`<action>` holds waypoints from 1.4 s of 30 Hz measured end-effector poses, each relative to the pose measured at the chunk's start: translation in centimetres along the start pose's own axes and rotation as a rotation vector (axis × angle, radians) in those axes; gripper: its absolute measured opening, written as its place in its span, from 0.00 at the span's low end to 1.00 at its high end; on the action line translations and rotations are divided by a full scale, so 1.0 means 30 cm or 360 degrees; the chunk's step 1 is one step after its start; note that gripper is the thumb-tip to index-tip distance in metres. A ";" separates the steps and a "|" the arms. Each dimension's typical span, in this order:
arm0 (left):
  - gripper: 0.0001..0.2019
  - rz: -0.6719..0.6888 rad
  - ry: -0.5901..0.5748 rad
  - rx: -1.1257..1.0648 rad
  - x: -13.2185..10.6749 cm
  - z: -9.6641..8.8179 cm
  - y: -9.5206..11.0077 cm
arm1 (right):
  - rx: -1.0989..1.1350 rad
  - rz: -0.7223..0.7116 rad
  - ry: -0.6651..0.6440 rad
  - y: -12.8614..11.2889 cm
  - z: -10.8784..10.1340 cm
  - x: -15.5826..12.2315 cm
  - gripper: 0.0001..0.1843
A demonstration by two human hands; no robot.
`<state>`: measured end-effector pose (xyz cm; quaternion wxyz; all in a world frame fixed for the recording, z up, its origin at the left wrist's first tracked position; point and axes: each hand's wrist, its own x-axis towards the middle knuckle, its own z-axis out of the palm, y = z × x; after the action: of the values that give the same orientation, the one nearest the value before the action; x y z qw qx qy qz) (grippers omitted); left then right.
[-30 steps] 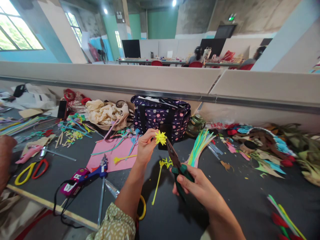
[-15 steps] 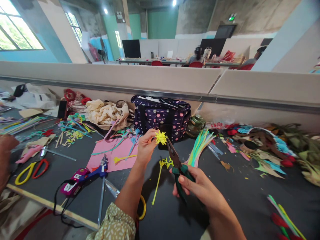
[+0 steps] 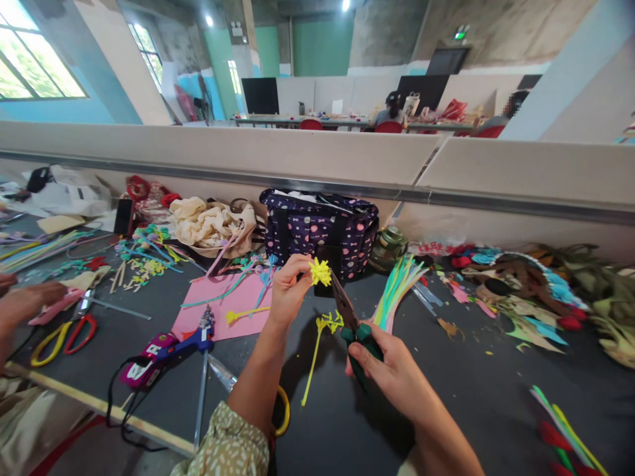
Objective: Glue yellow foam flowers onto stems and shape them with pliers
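Between the fingertips of my left hand (image 3: 292, 289) is a yellow flower (image 3: 320, 272) of short, fuzzy petals, raised above the table. My right hand (image 3: 384, 360) is wrapped round the dark green handles of long-nose pliers (image 3: 353, 324). The jaws point up and left, with their tips at the flower's right edge; I cannot tell whether they touch it. Below the hands lies a yellow stem (image 3: 311, 363) beside small yellow pieces (image 3: 333, 322). A bundle of pastel pipe cleaners (image 3: 398, 291) lies just beyond my right hand.
A blue glue gun (image 3: 186, 345), pink paper (image 3: 218, 294) and scissors (image 3: 79, 330) are to the left, near a co-worker's hand (image 3: 30, 304). A patterned bag (image 3: 317, 228) and green jar (image 3: 389, 246) stand behind. Fabric scraps (image 3: 526, 311) lie right.
My right hand has drawn the plier handles closer together. The flower stays almost in place. At the left, the co-worker's hands have moved in toward the pink piece.
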<state>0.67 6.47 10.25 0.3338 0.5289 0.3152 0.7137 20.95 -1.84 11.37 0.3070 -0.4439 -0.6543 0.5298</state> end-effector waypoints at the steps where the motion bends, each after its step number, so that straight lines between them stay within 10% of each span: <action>1: 0.03 0.0012 -0.0009 0.0009 0.000 -0.001 -0.001 | -0.0002 0.0008 0.0008 -0.002 0.001 0.000 0.18; 13: 0.04 -0.0065 0.0054 -0.0062 0.000 0.007 0.000 | 0.0404 0.0035 -0.0280 0.015 -0.023 -0.005 0.21; 28: 0.03 -0.0059 0.0034 -0.0001 -0.001 0.005 0.002 | 0.0039 -0.0024 -0.0025 0.003 -0.008 0.001 0.19; 42: 0.08 -0.0400 0.0131 -0.0291 -0.006 0.020 -0.016 | 0.0778 0.0128 -0.0288 -0.002 -0.032 -0.010 0.25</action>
<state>1.34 6.65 9.90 0.4541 0.4231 0.3261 0.7130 21.89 -1.70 11.69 0.3241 -0.3332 -0.5134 0.7214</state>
